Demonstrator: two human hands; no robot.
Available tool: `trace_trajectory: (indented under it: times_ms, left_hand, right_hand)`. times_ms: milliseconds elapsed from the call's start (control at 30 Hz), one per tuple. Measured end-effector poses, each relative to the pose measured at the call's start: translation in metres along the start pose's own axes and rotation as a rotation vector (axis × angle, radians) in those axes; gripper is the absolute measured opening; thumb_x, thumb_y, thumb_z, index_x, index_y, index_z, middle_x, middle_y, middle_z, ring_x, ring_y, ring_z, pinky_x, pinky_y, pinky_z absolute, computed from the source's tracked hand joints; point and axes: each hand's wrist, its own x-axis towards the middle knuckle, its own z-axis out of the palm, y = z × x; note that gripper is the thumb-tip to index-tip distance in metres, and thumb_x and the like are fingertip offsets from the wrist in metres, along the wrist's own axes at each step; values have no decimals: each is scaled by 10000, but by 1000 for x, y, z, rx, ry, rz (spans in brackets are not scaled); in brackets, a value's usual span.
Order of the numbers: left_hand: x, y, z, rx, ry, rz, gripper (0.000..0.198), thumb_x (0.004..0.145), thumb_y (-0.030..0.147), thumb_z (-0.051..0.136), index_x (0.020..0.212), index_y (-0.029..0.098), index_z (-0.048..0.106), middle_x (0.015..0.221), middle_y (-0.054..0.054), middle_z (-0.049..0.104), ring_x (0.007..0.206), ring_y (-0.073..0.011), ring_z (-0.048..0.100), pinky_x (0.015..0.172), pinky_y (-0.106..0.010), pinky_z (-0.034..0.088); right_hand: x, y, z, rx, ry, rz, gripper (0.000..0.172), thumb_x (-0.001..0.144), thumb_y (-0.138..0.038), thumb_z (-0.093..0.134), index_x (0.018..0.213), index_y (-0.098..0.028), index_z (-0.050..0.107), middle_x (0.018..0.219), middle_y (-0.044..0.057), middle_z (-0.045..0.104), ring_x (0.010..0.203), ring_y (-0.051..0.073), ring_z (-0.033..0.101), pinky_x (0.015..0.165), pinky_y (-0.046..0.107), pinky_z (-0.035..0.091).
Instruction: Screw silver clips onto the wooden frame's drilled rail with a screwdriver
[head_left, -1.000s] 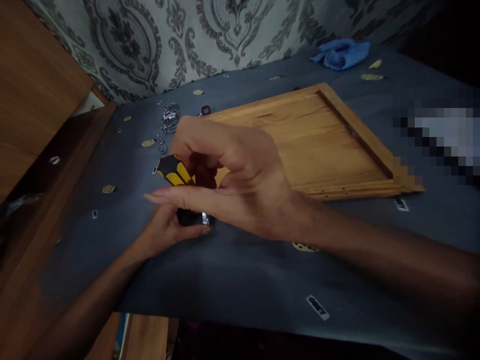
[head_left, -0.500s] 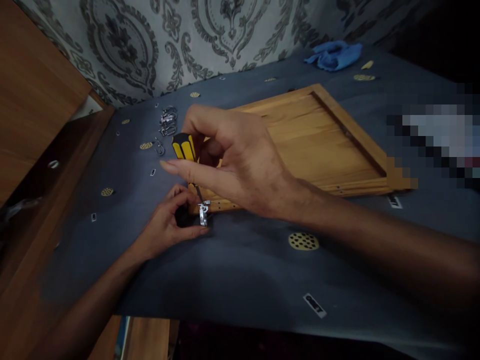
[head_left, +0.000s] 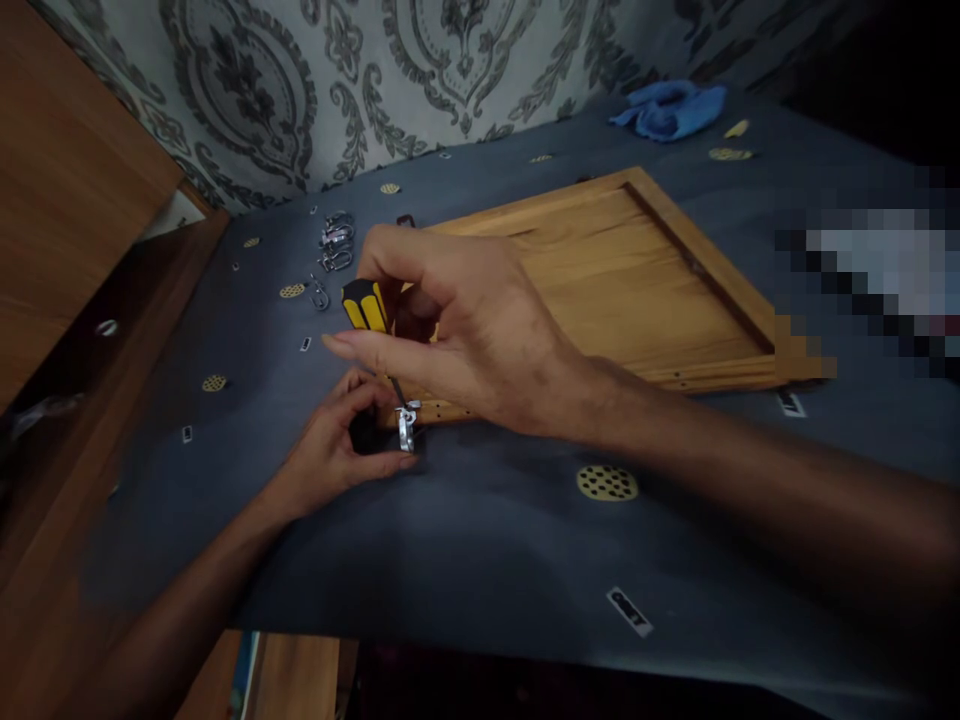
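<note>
While the right hand (head_left: pixel 487 340) grasps a screwdriver (head_left: pixel 364 305), its fingers and thumb closed round the yellow and black handle, the left hand (head_left: pixel 330 440) has its grip curled about a metal clasp (head_left: pixel 406 428), fingertips by its top and thumb at its lower end; the clasp sits at the near edge of a wooden panel (head_left: pixel 637 270), towards the panel's left end, and the panel lies on the cloth-covered worktop (head_left: pixel 510 560). Judging by how things lie, the fastening of this clasp is under way and not finished, since the screwdriver's tip is at its top; how deep any screw has gone cannot be told. Much seems left: a cluster of similar clasps (head_left: pixel 337 240) lies loose beyond the hands, with a single loose clasp (head_left: pixel 319 293) just nearer; small holes show along the near edge to the right, with no clasp on them. The held clasp stands nearly upright, its long axis running up and down in view, a short tab at the top pointing right; the screwdriver slants, butt up and leftward, tip down and rightward; the panel's long axis runs roughly left to right.
</note>
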Motion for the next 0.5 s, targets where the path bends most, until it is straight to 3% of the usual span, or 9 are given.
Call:
trace_trajectory:
  times_ms: [167,300,500]
  left_hand:
    - [0,1,0,-6,5,15,302,787,420,863,906,223,667,953,-7,585,908,-205,561,823,-340,496]
    - [0,1,0,-20,5,-9,325,759,423,880,925,227,680,953,-13,598,906,-215,571,822,-353,504]
    - [0,1,0,-9,11,-14,335,760,456,873,921,229,685,948,-16,598,909,-216,575,830,-360,512]
  right_hand:
    - [1,-3,-3,-122,-1,-14,312,921,-234,694,810,-215,403,730,-77,382,628,68,351,600,216,353]
    - [1,-4,-6,-143,-24,-95,316,927,-186,664,797,-220,377,735,-80,371,626,76,352,636,238,372]
    - [4,-6,-11,-227,-80,-39,312,931,-205,662,767,-214,397,708,-76,409,619,76,392,635,238,417]
